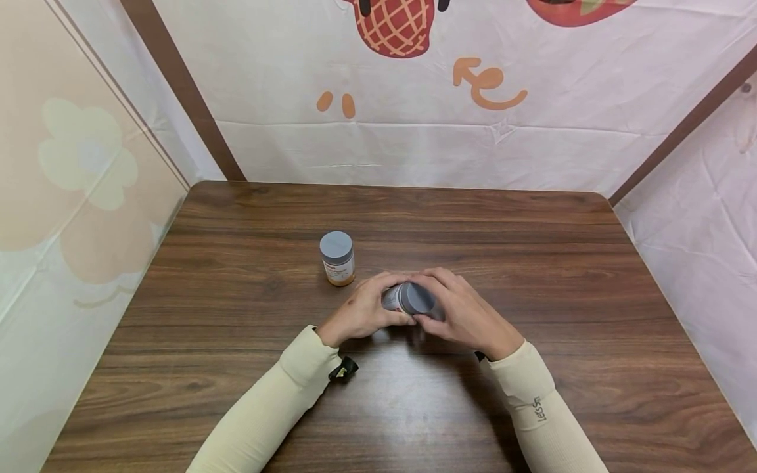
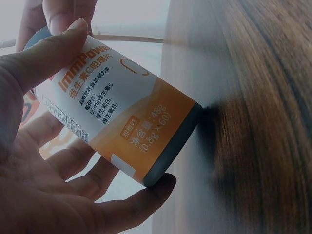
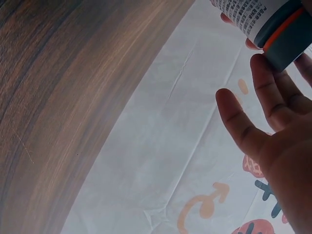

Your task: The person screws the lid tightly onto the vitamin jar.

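A vitamin C tablet bottle (image 2: 141, 112), white and orange with a dark grey lid (image 1: 418, 299), is tilted low over the table. My left hand (image 1: 362, 310) grips its body; in the left wrist view the thumb lies along the label and one fingertip touches the base rim. At the lid end, my right hand (image 1: 470, 316) holds the lid between thumb and fingers. An orange ring shows between lid and body in the right wrist view, where the bottle (image 3: 251, 17) is partly cut off.
A second tablet jar (image 1: 339, 268) of similar look, grey-lidded, stands upright on the wooden table (image 1: 236, 263), behind and left of the hands. A printed cloth (image 1: 284, 151) hangs behind the table's back edge, with more cloth at both sides.
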`<state>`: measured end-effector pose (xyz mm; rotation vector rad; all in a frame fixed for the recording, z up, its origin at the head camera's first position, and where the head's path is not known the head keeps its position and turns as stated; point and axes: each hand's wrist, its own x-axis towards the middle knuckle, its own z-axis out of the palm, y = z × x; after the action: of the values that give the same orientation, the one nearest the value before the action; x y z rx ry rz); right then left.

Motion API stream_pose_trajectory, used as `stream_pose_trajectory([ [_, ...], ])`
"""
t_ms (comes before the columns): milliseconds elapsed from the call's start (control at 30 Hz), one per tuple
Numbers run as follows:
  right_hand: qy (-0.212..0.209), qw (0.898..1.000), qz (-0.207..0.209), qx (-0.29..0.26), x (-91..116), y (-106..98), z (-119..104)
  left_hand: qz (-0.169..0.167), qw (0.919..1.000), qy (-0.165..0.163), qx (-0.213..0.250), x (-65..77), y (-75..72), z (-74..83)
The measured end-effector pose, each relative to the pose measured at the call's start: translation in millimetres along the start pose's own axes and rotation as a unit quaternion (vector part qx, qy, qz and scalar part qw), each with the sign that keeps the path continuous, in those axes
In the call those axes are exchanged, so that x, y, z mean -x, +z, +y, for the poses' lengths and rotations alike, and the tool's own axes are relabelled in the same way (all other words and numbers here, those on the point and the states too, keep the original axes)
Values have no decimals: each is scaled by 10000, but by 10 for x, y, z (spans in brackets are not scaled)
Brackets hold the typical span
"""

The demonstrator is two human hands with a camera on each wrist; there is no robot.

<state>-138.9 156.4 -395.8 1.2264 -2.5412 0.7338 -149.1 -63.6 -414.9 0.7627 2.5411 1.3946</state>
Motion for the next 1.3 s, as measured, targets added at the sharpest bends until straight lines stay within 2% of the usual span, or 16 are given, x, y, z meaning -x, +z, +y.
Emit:
stream_pose_trajectory([
  [233, 353, 9993, -40, 72, 11, -3, -12, 14, 10000, 0, -65, 3, 1, 3],
  [500, -123, 9999, 5, -92, 7, 2, 8, 57, 9999, 139, -84, 1, 5, -13],
  [633, -202, 9997, 92, -77, 4, 13, 12, 50, 9999, 112, -56, -2, 4, -15],
  [933, 333, 9994, 15, 29, 6, 10, -8, 54, 9997, 173, -191, 4, -5, 8],
  [1033, 399, 9992, -31, 52, 8, 6, -11, 45, 9996, 170, -202, 2, -4, 7],
  [1300, -19, 9999, -88, -75, 7, 7, 6, 54, 9995, 243, -181, 0, 2, -8],
])
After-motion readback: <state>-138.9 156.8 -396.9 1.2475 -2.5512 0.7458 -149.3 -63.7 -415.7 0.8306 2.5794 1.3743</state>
